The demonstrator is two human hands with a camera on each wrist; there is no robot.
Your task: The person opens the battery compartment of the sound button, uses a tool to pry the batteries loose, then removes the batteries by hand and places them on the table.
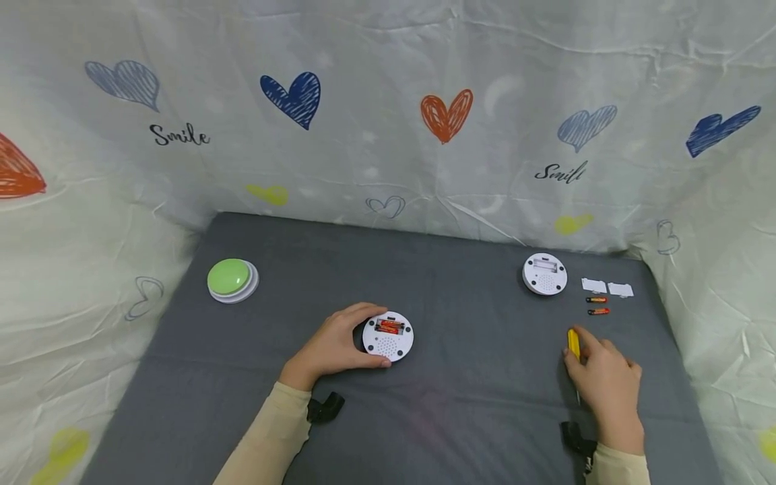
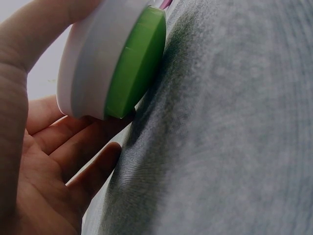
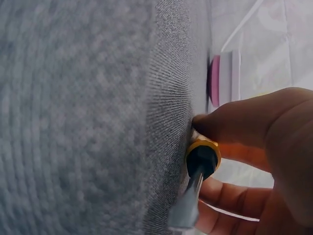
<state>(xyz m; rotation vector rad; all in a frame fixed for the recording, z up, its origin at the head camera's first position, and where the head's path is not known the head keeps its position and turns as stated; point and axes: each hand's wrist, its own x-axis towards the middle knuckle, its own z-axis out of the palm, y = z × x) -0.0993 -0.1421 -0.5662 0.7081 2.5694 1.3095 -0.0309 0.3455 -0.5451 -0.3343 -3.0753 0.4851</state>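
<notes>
My left hand (image 1: pixel 342 342) grips a round white push-button device (image 1: pixel 388 347) by its rim, thumb on the near side and fingers on the far side. Its underside faces up, with two red batteries (image 1: pixel 389 327) in the open compartment. In the left wrist view its green button top (image 2: pixel 139 63) faces the grey cloth. To the right, my right hand (image 1: pixel 606 377) holds a screwdriver (image 1: pixel 573 343) by its yellow handle between thumb and fingers, low over the cloth. The flat metal tip (image 3: pixel 185 210) points toward the camera in the right wrist view.
A second device (image 1: pixel 545 274) lies upside down at the back right, its compartment bare. Beside it are two white covers (image 1: pixel 594 285) and two loose batteries (image 1: pixel 598 311). A green-topped button (image 1: pixel 230 277) stands at the back left. A patterned curtain (image 1: pixel 376 155) borders the grey table (image 1: pixel 461 417).
</notes>
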